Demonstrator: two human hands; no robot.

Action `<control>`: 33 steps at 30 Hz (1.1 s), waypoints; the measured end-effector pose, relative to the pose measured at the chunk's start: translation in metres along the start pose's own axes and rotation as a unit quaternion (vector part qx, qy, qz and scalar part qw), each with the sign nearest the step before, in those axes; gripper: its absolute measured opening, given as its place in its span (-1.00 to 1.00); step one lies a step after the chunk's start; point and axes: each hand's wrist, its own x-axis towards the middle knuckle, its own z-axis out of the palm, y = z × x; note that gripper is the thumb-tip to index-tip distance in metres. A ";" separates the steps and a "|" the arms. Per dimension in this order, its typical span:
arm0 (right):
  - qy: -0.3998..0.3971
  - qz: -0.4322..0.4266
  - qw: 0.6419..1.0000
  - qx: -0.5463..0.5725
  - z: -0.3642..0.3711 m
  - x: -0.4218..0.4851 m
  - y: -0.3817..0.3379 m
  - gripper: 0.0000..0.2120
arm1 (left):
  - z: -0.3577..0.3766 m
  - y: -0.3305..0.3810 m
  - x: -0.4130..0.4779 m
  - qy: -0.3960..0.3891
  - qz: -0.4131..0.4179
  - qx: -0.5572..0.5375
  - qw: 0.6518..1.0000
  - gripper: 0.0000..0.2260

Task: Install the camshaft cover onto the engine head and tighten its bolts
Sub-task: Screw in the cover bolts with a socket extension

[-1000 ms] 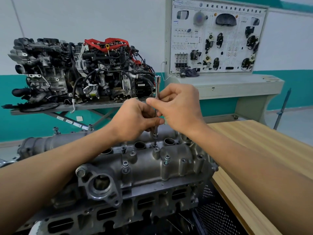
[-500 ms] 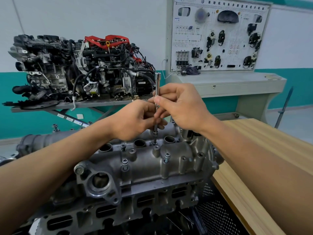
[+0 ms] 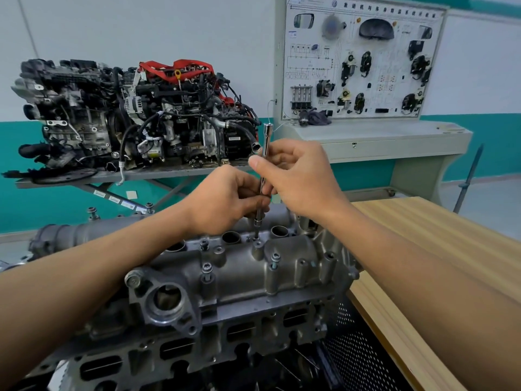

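A grey cast camshaft cover (image 3: 287,266) sits on the engine head (image 3: 197,345) in front of me. A slim chrome extension bar (image 3: 266,142) stands upright, its socket tip on a bolt (image 3: 256,239) near the cover's middle. My left hand (image 3: 222,201) grips the lower part of the bar. My right hand (image 3: 298,179) pinches the bar higher up between thumb and fingers. Other bolts stand partly raised in the cover, such as one bolt (image 3: 207,270) at the front left and another bolt (image 3: 275,259) at the front right.
A wooden bench top (image 3: 439,249) lies to the right. Black perforated metal (image 3: 363,359) is under the engine's right end. A complete display engine (image 3: 135,117) on a stand fills the back left. A white electrical training board (image 3: 363,57) on a cabinet stands behind.
The bar stays upright on the same bolt. My fingers have shifted round the shaft, with the right thumb now further forward. The view has drifted slightly.
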 end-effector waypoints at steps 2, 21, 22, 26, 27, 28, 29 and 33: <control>-0.070 0.006 0.997 0.026 -0.007 0.003 -0.003 -0.92 | -0.003 0.001 0.000 -0.027 -0.001 0.006 1.000 -0.93; 0.102 -0.013 0.992 -0.073 0.014 0.005 0.000 -0.74 | 0.003 0.005 0.000 0.060 -0.005 -0.022 0.998 -0.81; 0.100 -0.009 0.992 -0.079 0.014 0.006 0.000 -0.74 | 0.002 0.003 0.000 0.051 -0.013 -0.031 0.998 -0.83; -0.013 0.019 0.999 -0.035 0.005 0.011 -0.005 -0.79 | -0.002 0.000 0.002 -0.002 -0.018 -0.036 0.999 -0.86; -0.053 0.029 0.998 -0.014 0.001 0.013 -0.007 -0.82 | -0.004 0.000 0.003 -0.019 -0.011 -0.018 1.000 -0.89; -0.088 0.035 0.995 0.003 -0.005 0.015 -0.009 -0.85 | -0.005 0.000 0.003 -0.034 -0.003 0.000 0.999 -0.91; -0.118 0.034 0.992 0.012 -0.009 0.017 -0.010 -0.88 | -0.006 0.000 0.003 -0.046 0.002 0.012 0.999 -0.91; -0.148 0.017 0.989 0.009 -0.016 0.016 -0.009 -0.88 | -0.005 0.001 0.002 -0.060 0.003 0.005 0.998 -0.88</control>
